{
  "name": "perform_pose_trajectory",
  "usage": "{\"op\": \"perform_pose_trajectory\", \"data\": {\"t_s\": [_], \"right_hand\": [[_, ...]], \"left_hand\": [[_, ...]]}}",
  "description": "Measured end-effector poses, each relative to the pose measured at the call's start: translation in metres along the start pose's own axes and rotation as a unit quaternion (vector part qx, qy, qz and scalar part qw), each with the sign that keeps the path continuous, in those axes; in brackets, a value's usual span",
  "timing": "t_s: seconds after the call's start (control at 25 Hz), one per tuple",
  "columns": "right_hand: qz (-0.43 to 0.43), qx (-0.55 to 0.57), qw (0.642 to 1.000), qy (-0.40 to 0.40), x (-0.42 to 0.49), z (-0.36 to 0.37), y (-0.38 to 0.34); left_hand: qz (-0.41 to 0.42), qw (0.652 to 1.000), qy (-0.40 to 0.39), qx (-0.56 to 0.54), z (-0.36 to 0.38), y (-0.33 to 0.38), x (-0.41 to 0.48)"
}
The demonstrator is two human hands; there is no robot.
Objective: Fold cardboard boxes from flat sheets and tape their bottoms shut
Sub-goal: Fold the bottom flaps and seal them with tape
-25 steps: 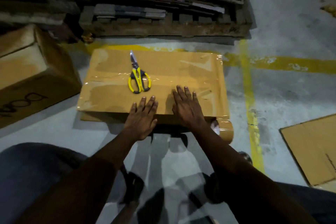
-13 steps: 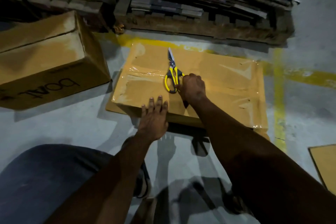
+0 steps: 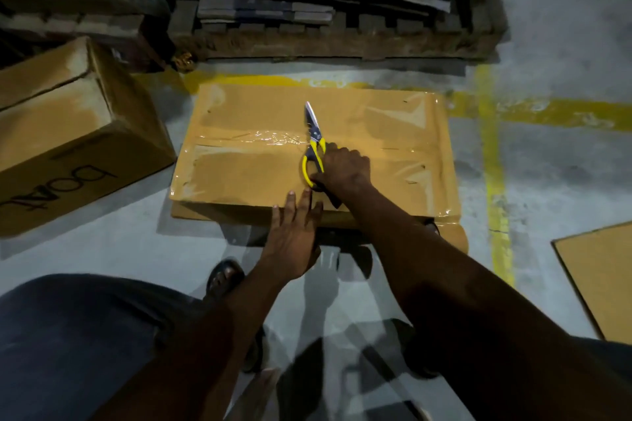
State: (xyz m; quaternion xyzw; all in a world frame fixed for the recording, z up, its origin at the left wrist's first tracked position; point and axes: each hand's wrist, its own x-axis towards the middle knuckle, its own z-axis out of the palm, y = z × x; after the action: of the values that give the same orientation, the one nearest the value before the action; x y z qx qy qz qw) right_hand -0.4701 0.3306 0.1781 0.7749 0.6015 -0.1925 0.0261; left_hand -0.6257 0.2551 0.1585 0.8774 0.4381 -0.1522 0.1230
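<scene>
Grey floor with yellow lines, taped cardboard box lying flat at centre, right hand curled round yellow scissors atop it, left hand flat, fingers straight, pressing near edge

The person wears dark blue trousers, visible over the left knee. A dark sandal is on the left foot. The left hand and right hand are bare, also the forearms.
</scene>
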Motion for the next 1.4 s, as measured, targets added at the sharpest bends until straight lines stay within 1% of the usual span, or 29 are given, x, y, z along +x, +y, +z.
{"op": "perform_pose_trajectory", "data": {"t_s": [0.04, 0.12, 0.16, 0.2, 0.24, 0.28, 0.32, 0.36, 0.4, 0.44, 0.48, 0.52, 0.56, 0.6, 0.68, 0.72, 0.76, 0.84, 0.96, 1.0, 1.04, 1.08, 1.12, 1.2, 1.28, 1.32, 1.4], "right_hand": [[0.008, 0.021, 1.0, -0.02, -0.002, -0.005, 0.01], [-0.006, 0.021, 0.999, -0.047, -0.009, -0.019, 0.031], [-0.016, 0.011, 0.999, -0.036, -0.013, -0.026, 0.043], [-0.026, -0.005, 1.0, -0.008, -0.018, -0.032, 0.057], [-0.028, -0.024, 0.999, 0.028, -0.024, -0.037, 0.077], [-0.024, -0.036, 0.997, 0.063, -0.029, -0.04, 0.098], [-0.018, -0.04, 0.995, 0.089, -0.034, -0.041, 0.119], [-0.012, -0.038, 0.994, 0.102, -0.04, -0.042, 0.143], [-0.014, -0.043, 0.994, 0.1, -0.046, -0.043, 0.162], [-0.026, -0.055, 0.994, 0.092, -0.05, -0.043, 0.177], [-0.04, -0.07, 0.993, 0.085, -0.053, -0.042, 0.188], [-0.051, -0.084, 0.992, 0.078, -0.056, -0.039, 0.195], [-0.058, -0.092, 0.991, 0.074, -0.059, -0.034, 0.201], [-0.065, -0.094, 0.991, 0.076, -0.061, -0.029, 0.203], [-0.088, -0.082, 0.986, 0.112, -0.065, -0.019, 0.203], [-0.094, -0.081, 0.983, 0.132, -0.067, -0.016, 0.203], [-0.096, -0.083, 0.981, 0.147, -0.066, -0.013, 0.204], [-0.089, -0.084, 0.984, 0.133, -0.061, -0.011, 0.203], [-0.079, -0.085, 0.986, 0.123, -0.057, -0.011, 0.2], [-0.076, -0.085, 0.985, 0.127, -0.057, -0.012, 0.199], [-0.069, -0.08, 0.986, 0.127, -0.057, -0.014, 0.201], [-0.06, -0.064, 0.988, 0.123, -0.056, -0.017, 0.204], [-0.051, -0.04, 0.992, 0.112, -0.055, -0.021, 0.212], [-0.029, 0.035, 0.995, 0.092, -0.057, -0.031, 0.239], [0.002, 0.128, 0.988, 0.089, -0.07, -0.037, 0.285], [0.02, 0.171, 0.982, 0.083, -0.078, -0.037, 0.312], [0.046, 0.233, 0.971, 0.042, -0.095, -0.035, 0.359]], "left_hand": [[0.002, 1.0, 0.004, -0.011, 0.003, 0.009, -0.004], [0.018, 0.998, 0.057, -0.03, 0.009, 0.029, -0.011], [0.026, 0.995, 0.091, -0.042, 0.014, 0.041, -0.012], [0.028, 0.99, 0.117, -0.067, 0.021, 0.054, -0.011], [0.026, 0.986, 0.127, -0.105, 0.025, 0.073, -0.009], [0.021, 0.979, 0.101, -0.173, 0.027, 0.092, -0.005], [0.006, 0.964, 0.058, -0.26, 0.026, 0.113, 0.0], [-0.019, 0.933, 0.016, -0.358, 0.025, 0.136, 0.007], [-0.058, 0.89, -0.025, -0.452, 0.022, 0.157, 0.015], [-0.098, 0.839, -0.049, -0.533, 0.02, 0.174, 0.022], [-0.131, 0.794, -0.056, -0.592, 0.021, 0.191, 0.028], [-0.151, 0.756, -0.055, -0.634, 0.024, 0.204, 0.032], [-0.162, 0.736, -0.052, -0.655, 0.025, 0.216, 0.034], [-0.168, 0.74, -0.044, -0.65, 0.025, 0.225, 0.035], [-0.178, 0.785, -0.02, -0.592, 0.027, 0.232, 0.038], [-0.181, 0.795, -0.021, -0.579, 0.028, 0.234, 0.04], [-0.177, 0.791, -0.024, -0.586, 0.031, 0.236, 0.042], [-0.17, 0.775, -0.025, -0.608, 0.035, 0.24, 0.041], [-0.205, 0.776, -0.043, -0.595, 0.044, 0.242, 0.036], [-0.222, 0.771, -0.042, -0.595, 0.046, 0.242, 0.036], [-0.243, 0.759, -0.04, -0.602, 0.044, 0.243, 0.038], [-0.259, 0.748, -0.031, -0.61, 0.042, 0.243, 0.041], [-0.267, 0.746, -0.018, -0.609, 0.038, 0.243, 0.044], [-0.246, 0.772, 0.01, -0.586, 0.03, 0.246, 0.047], [-0.212, 0.798, 0.034, -0.564, 0.026, 0.248, 0.046], [-0.193, 0.802, 0.047, -0.563, 0.027, 0.248, 0.045], [-0.166, 0.79, 0.059, -0.587, 0.027, 0.248, 0.044]]}}
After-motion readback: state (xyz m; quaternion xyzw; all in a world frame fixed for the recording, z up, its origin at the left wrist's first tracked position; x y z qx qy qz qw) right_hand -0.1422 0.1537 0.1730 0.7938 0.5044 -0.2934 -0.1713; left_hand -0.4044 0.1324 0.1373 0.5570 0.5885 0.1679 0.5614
